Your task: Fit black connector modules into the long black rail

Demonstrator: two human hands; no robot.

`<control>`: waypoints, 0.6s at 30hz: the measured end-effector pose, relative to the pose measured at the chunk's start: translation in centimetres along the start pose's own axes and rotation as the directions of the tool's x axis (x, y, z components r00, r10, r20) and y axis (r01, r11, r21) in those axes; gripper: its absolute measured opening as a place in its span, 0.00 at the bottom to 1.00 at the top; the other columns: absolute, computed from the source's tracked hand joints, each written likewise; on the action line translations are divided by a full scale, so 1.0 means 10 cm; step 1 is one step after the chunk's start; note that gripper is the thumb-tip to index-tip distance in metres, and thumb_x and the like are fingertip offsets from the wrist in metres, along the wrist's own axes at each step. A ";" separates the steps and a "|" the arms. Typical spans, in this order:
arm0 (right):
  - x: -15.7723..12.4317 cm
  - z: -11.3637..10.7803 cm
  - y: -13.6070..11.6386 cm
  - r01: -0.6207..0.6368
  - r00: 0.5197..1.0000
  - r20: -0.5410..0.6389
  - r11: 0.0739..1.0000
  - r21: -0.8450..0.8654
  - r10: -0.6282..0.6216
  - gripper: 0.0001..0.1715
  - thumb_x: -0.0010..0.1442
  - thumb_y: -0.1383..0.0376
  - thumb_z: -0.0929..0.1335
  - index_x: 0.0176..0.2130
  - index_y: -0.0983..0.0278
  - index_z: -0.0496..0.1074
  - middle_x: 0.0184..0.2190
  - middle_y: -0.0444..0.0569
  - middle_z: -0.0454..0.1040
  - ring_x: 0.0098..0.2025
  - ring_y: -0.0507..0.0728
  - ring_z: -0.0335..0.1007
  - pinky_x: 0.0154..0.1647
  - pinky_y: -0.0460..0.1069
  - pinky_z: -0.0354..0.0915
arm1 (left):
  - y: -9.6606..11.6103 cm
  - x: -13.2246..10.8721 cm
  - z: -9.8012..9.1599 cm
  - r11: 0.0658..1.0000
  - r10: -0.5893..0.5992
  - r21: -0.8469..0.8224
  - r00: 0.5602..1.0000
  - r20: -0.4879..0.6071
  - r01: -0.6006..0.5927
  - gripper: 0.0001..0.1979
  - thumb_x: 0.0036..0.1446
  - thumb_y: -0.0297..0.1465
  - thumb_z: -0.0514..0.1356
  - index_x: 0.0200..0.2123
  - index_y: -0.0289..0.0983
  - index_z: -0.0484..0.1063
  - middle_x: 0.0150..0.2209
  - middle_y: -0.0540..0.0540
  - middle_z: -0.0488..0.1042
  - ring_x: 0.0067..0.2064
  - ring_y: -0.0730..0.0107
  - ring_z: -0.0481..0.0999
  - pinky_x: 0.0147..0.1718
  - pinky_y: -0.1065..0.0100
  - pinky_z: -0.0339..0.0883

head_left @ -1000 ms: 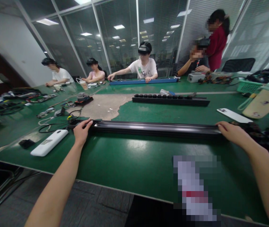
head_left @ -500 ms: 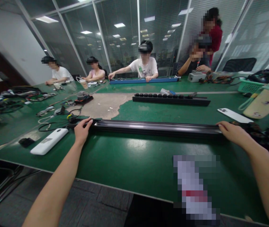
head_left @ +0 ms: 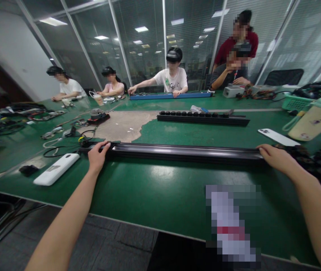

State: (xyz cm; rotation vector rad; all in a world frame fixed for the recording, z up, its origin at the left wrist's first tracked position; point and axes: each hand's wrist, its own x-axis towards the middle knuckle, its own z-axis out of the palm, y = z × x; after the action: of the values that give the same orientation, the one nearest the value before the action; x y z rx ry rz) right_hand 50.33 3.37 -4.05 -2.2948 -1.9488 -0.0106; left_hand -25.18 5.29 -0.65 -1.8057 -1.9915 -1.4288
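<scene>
A long black rail (head_left: 183,151) with a shiny strip along its top lies across the green table (head_left: 137,192). My left hand (head_left: 98,155) grips its left end, thumb and fingers closed around the edge. At the other end, my right hand (head_left: 274,158) is closed on the rail, fingers curled over it and partly hidden. Black cable with a yellow part (head_left: 82,139) sits just beyond the left end. Left of my left hand lies a white device like a power bank (head_left: 57,169).
Farther back rests a black bar with a row of knobs (head_left: 202,118). A white phone (head_left: 277,137), a cream cup (head_left: 312,120) and a green basket (head_left: 297,103) stand right. Across the table, a person holds a blue bar (head_left: 171,96). A blurred-out item (head_left: 230,222) lies near the front edge.
My hands and the rail stay in place, with the view shifting slightly. In the back right, the standing person in a red top has moved left, behind the seated person.
</scene>
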 end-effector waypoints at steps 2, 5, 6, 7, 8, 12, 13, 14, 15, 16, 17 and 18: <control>0.00 0.01 0.01 -0.006 1.000 0.004 1.000 0.000 0.006 0.28 0.68 0.56 0.52 0.55 0.64 0.68 0.46 0.62 0.78 0.45 0.68 0.77 0.47 0.57 0.68 | 0.00 0.00 0.00 1.000 -0.009 0.003 1.000 0.000 0.009 0.21 0.59 0.46 0.59 0.47 0.39 0.79 0.49 0.44 0.79 0.52 0.59 0.77 0.58 0.61 0.64; 0.01 0.02 0.02 -0.009 1.000 0.007 1.000 0.010 0.009 0.28 0.67 0.56 0.52 0.55 0.65 0.68 0.46 0.62 0.78 0.45 0.68 0.77 0.46 0.57 0.68 | 0.01 0.00 -0.01 1.000 -0.013 0.003 1.000 0.001 0.013 0.21 0.58 0.47 0.60 0.46 0.39 0.79 0.49 0.44 0.80 0.51 0.59 0.77 0.58 0.61 0.64; 0.01 0.03 0.02 -0.008 1.000 0.004 1.000 0.013 0.008 0.28 0.67 0.56 0.52 0.55 0.64 0.68 0.46 0.62 0.78 0.45 0.68 0.77 0.46 0.57 0.68 | 0.01 0.00 -0.01 1.000 -0.013 0.000 1.000 0.004 0.013 0.21 0.58 0.47 0.60 0.46 0.39 0.79 0.48 0.45 0.80 0.51 0.59 0.77 0.58 0.61 0.64; 0.01 0.03 0.03 -0.009 1.000 0.001 1.000 0.014 0.009 0.28 0.67 0.56 0.52 0.55 0.64 0.68 0.46 0.62 0.78 0.45 0.68 0.77 0.47 0.57 0.68 | 0.01 0.00 -0.01 1.000 -0.011 -0.003 1.000 0.007 0.011 0.21 0.58 0.47 0.60 0.46 0.39 0.79 0.48 0.45 0.80 0.51 0.59 0.77 0.58 0.61 0.64; 0.01 0.03 0.03 -0.009 1.000 0.000 1.000 0.014 0.009 0.28 0.67 0.56 0.52 0.55 0.64 0.68 0.46 0.62 0.78 0.46 0.68 0.77 0.47 0.57 0.68 | 0.02 0.00 -0.01 1.000 -0.008 -0.004 1.000 0.011 0.008 0.21 0.58 0.47 0.60 0.46 0.39 0.79 0.48 0.45 0.80 0.51 0.59 0.77 0.58 0.61 0.64; 0.02 0.03 0.03 -0.009 1.000 0.006 1.000 0.020 0.009 0.28 0.67 0.56 0.52 0.55 0.64 0.68 0.48 0.62 0.77 0.47 0.68 0.76 0.49 0.58 0.67 | 0.02 0.00 -0.02 1.000 -0.002 -0.004 1.000 0.019 0.002 0.21 0.58 0.46 0.60 0.47 0.39 0.79 0.48 0.45 0.80 0.51 0.59 0.77 0.58 0.60 0.64; 0.02 0.03 0.04 -0.010 1.000 0.009 1.000 0.019 0.010 0.28 0.67 0.56 0.52 0.55 0.65 0.67 0.48 0.62 0.77 0.47 0.69 0.76 0.49 0.58 0.67 | 0.02 0.00 -0.02 1.000 -0.002 -0.004 1.000 0.022 0.002 0.21 0.58 0.46 0.60 0.47 0.39 0.79 0.49 0.45 0.80 0.51 0.59 0.77 0.58 0.60 0.64; 0.02 0.03 0.04 -0.011 1.000 0.012 1.000 0.016 0.011 0.28 0.67 0.56 0.52 0.55 0.65 0.67 0.48 0.62 0.77 0.47 0.69 0.76 0.49 0.58 0.67 | 0.01 0.00 -0.01 1.000 -0.001 -0.003 1.000 0.025 0.001 0.21 0.58 0.46 0.60 0.47 0.40 0.79 0.49 0.45 0.80 0.52 0.59 0.77 0.59 0.60 0.64; 0.03 0.03 0.04 -0.011 1.000 0.014 1.000 0.013 0.011 0.29 0.67 0.56 0.52 0.55 0.65 0.67 0.48 0.63 0.77 0.47 0.69 0.76 0.49 0.58 0.67 | 0.01 0.00 -0.01 1.000 -0.001 -0.003 1.000 0.027 0.001 0.21 0.58 0.46 0.60 0.47 0.40 0.79 0.49 0.45 0.80 0.52 0.59 0.77 0.59 0.60 0.64; 0.03 0.04 0.05 -0.009 1.000 0.016 1.000 0.012 0.009 0.29 0.67 0.56 0.52 0.55 0.65 0.67 0.48 0.63 0.77 0.48 0.69 0.76 0.49 0.58 0.67 | 0.01 0.00 -0.01 1.000 -0.001 -0.002 1.000 0.026 0.001 0.21 0.58 0.46 0.60 0.47 0.40 0.79 0.49 0.45 0.80 0.52 0.59 0.77 0.59 0.59 0.64; 0.03 0.04 0.05 -0.006 1.000 0.017 1.000 0.012 0.006 0.29 0.67 0.56 0.52 0.56 0.65 0.67 0.48 0.63 0.77 0.48 0.69 0.76 0.49 0.58 0.67 | 0.00 0.00 -0.01 1.000 0.001 -0.001 1.000 0.026 -0.001 0.21 0.58 0.47 0.60 0.48 0.40 0.79 0.49 0.45 0.80 0.52 0.59 0.77 0.59 0.59 0.64; 0.03 0.05 0.05 -0.005 1.000 0.018 1.000 0.012 0.005 0.29 0.67 0.56 0.52 0.56 0.65 0.67 0.48 0.63 0.77 0.48 0.69 0.76 0.49 0.58 0.67 | 0.00 -0.01 -0.01 1.000 0.005 0.000 1.000 0.025 -0.005 0.21 0.58 0.47 0.60 0.48 0.40 0.79 0.49 0.45 0.80 0.52 0.59 0.77 0.59 0.59 0.64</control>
State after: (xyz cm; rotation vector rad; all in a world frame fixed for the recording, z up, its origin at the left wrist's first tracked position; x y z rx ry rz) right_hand 50.86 3.60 -4.56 -2.3001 -1.9458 0.0222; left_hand -25.19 5.17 -0.60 -1.8356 -1.9973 -1.4123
